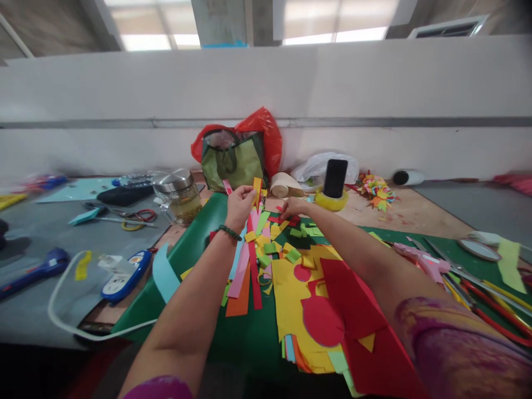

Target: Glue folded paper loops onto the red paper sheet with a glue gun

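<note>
My left hand (240,206), with a dark beaded bracelet on its wrist, pinches a yellow paper strip (257,188) upright between thumb and fingers. To its right, my right hand (294,206) reaches down with bent, closed fingers among small red paper pieces (291,220); whatever its fingertips grip is hidden. Below the hands lie long coloured paper strips (240,271) in pink, orange, red and blue. Small folded yellow and green paper pieces (270,247) are heaped beside them. Nearer me are yellow sheets (286,293) with red paper circles (322,321) and a large red sheet (366,327).
A glass jar (178,199) and a blue power strip (127,276) stand left. Behind are a green bag (233,163) and a phone (335,178) on yellow tape (331,200). A pink glue gun (424,261) and scissors (494,310) lie right. A white cable (56,316) loops at left.
</note>
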`<state>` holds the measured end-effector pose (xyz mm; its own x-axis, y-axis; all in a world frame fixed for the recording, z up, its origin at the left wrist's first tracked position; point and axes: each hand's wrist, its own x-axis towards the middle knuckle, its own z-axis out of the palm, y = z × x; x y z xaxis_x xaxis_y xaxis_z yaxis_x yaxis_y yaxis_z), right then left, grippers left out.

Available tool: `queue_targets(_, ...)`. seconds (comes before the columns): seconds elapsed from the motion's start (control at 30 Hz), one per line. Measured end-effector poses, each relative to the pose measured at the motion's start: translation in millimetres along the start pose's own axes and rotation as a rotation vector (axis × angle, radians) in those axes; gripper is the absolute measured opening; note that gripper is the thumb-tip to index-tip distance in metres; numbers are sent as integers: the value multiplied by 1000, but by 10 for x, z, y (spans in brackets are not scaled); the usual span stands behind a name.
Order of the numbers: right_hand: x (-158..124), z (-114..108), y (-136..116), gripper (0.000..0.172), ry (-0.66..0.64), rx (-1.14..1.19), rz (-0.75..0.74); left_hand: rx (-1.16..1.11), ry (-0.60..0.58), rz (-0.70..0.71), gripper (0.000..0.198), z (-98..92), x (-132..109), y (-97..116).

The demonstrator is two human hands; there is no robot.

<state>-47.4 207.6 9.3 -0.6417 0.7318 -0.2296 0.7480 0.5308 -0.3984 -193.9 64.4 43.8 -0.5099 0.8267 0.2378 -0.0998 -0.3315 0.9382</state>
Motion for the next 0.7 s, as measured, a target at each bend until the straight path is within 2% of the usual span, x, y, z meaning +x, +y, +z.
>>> queue_targets(0.13, -15, -37, 79, 25, 23, 63, -12, -5, -10, 2, 24, -9, 4, -5)
queue_targets(0.37, 7, -17, 163, 47, 49, 83, -9, 21, -38, -4, 22, -3, 10, -54)
queue_targets(0.57, 7, -27, 158, 24, -1, 59, -43, 34, -83, 4, 17, -8, 20, -108)
queue_targets(0.7, -21, -45, 169, 20, 12, 46, -50, 57, -104, -5, 18, -16, 37, -144)
